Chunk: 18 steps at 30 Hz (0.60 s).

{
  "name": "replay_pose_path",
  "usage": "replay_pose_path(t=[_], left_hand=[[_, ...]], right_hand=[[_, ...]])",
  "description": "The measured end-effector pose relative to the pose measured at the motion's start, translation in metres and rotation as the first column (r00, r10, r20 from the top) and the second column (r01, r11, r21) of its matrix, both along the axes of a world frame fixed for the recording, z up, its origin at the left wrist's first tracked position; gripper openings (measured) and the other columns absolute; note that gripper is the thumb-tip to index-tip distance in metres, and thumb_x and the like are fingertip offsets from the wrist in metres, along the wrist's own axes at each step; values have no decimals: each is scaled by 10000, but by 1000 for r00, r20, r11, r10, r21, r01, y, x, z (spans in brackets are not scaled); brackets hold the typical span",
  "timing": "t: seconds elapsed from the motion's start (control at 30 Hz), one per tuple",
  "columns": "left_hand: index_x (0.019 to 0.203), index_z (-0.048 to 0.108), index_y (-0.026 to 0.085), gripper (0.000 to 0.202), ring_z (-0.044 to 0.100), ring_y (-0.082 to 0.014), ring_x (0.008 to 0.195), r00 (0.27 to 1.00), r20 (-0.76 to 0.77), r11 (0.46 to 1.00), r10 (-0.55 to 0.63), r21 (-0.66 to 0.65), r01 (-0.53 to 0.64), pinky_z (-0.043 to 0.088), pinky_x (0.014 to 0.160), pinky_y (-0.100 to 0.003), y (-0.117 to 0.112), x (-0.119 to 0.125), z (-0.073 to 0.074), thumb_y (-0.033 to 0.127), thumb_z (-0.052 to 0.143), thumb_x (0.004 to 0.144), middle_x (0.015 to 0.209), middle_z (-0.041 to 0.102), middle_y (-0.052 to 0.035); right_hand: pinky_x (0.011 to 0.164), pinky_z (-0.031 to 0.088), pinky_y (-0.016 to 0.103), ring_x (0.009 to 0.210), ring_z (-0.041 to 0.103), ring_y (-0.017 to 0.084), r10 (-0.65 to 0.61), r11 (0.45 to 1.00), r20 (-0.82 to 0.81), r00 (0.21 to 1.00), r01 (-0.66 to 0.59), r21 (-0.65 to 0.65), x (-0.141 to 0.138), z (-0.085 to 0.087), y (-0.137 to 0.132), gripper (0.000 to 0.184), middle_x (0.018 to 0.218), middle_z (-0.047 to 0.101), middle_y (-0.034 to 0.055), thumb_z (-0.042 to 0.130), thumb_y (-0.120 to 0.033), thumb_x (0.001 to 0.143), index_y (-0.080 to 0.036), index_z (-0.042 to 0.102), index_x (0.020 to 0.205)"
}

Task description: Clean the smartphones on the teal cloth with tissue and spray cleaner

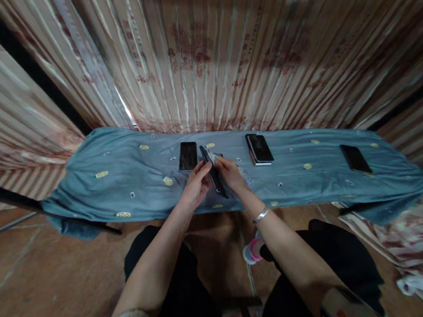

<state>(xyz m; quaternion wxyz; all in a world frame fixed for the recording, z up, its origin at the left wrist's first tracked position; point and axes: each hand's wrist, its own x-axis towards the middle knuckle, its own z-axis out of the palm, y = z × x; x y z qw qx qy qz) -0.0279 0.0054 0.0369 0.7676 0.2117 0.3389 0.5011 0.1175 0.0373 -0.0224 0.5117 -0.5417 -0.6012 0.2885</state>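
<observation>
Two hands, left hand [196, 184] and right hand [230, 172], clamp a dark smartphone [215, 176] edge-up at frame centre above the blue cloth [119, 177].

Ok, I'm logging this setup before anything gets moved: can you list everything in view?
held phone: one, black, edge-on between both hands
left phone: one, black, flat on the cloth
phone stack: apparently two, black, right of the hands
far phone: one, black, cloth's right end
cloth: one, blue-grey with gold patches, draped over a low surface
curtains: striped beige and red, behind
floor: brown tiles
shoe: one, white and pink, between the knees
bracelet: one, silver, right wrist
left hand: gripping held phone
right hand: gripping held phone
</observation>
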Motion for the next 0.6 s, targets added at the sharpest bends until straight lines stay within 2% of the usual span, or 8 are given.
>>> replay_pose_path(t=[0.1, 0.17, 0.37, 0.6], left_hand=[[929, 681, 186, 340, 645, -84, 570, 1000, 20, 1000, 0, 15, -1, 496, 546, -188, 3, -1, -2, 162, 929, 698, 697, 721, 65], [911, 669, 190, 359, 645, -87, 573, 1000, 27, 1000, 11, 21, -12, 489, 551, -193, 5, -2, -4, 164, 940, 676, 692, 726, 66], [872, 665, 187, 355, 654, -83, 607, 1000, 21, 998, 24, 55, -25, 497, 595, -199, 11, -5, -8, 194, 954, 666, 724, 744, 60], [887, 684, 183, 338, 664, -88, 613, 1000, 20, 997, -9, 74, 7, 505, 579, -199, 8, 1, -8, 214, 953, 683, 731, 743, 54]], right_hand=[[1106, 561, 409, 1208, 751, 266, -34, 998, 83, 996, 31, 47, -6, 3, -11, 329, 1242, 830, 49, 527, -299, 1000, -247, 816, 1150], [1183, 521, 430, 1303, 721, 269, -23, 997, 131, 991, 14, 76, -7, 6, -19, 369, 1336, 805, 63, 522, -228, 980, -238, 817, 1202], [1243, 489, 457, 1370, 689, 258, 27, 990, 210, 977, -55, 127, -3, 12, -40, 433, 1395, 780, 48, 528, -183, 957, -254, 806, 1282], [1289, 438, 475, 1435, 639, 252, 6, 992, 178, 984, -28, 125, -5, 13, -32, 435, 1419, 767, 47, 525, -182, 972, -248, 797, 1305]])
